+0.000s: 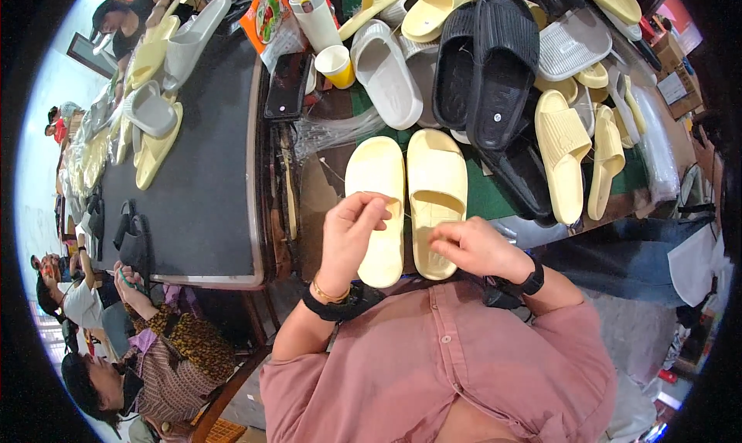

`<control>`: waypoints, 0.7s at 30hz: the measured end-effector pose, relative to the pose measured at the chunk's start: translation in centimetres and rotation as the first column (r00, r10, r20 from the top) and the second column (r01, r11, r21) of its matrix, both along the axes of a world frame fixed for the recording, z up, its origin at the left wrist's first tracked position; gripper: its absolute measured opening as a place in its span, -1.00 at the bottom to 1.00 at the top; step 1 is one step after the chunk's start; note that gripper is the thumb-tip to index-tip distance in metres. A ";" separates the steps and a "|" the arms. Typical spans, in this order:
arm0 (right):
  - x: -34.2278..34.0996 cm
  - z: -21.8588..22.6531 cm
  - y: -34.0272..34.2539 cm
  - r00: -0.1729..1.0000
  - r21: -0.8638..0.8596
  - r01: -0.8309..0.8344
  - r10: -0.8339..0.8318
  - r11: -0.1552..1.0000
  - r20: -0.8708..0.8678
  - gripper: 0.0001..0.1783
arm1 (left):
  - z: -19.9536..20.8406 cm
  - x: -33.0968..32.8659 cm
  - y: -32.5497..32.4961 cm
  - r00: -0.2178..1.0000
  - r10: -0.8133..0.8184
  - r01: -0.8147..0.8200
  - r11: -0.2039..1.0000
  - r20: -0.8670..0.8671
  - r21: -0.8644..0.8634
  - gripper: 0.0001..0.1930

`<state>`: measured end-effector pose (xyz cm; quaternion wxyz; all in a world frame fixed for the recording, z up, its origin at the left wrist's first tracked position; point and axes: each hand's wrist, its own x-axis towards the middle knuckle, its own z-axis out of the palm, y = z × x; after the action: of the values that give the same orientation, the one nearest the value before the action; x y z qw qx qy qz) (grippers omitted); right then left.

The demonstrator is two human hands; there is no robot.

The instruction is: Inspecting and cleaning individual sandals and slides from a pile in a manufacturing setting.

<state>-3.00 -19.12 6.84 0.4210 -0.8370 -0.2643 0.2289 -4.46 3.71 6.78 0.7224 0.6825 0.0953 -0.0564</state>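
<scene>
A pair of pale yellow slide slippers lies side by side at the table's near edge, toes pointing away from me. Over the left slipper [376, 165] hovers my left hand [354, 230], its thumb and fingertips pinched together below the strap. My right hand [483, 248] is at the right slipper [437, 168], fingers curled in toward the thumb above the footbed. Whatever is in either pinch is too small to make out. A thin strand shows beside the left slipper's strap.
Black slippers [502, 72], a grey slipper [386, 76] and more yellow slippers [563, 157] crowd the table beyond. A yellow paper cup [335, 66], a phone [288, 86] and clear plastic strips [336, 134] lie left of them. At the dark table [205, 172], another person holds a black sandal [133, 242].
</scene>
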 end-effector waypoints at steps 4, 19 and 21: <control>-0.5 -0.7 -1.3 1.000 -0.047 -0.025 0.024 0.999 -0.019 -0.77 | -0.1 0.0 1.2 0.999 0.030 -0.029 0.998 0.023 -0.047 -0.81; -2.0 0.3 -1.4 0.924 0.106 -0.011 -0.030 0.994 0.380 -0.90 | -1.1 -2.0 3.2 0.825 -0.341 0.451 0.878 -0.451 0.161 -0.73; -2.6 -0.5 -1.2 0.950 0.029 -0.095 0.081 0.995 0.300 -0.86 | -1.1 -2.1 3.4 0.815 -0.349 0.476 0.859 -0.463 0.191 -0.73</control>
<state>-5.61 -20.37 6.30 0.3837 -0.8400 -0.3668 0.1125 -6.53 7.10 5.67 0.5443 0.7597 0.1011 -0.3411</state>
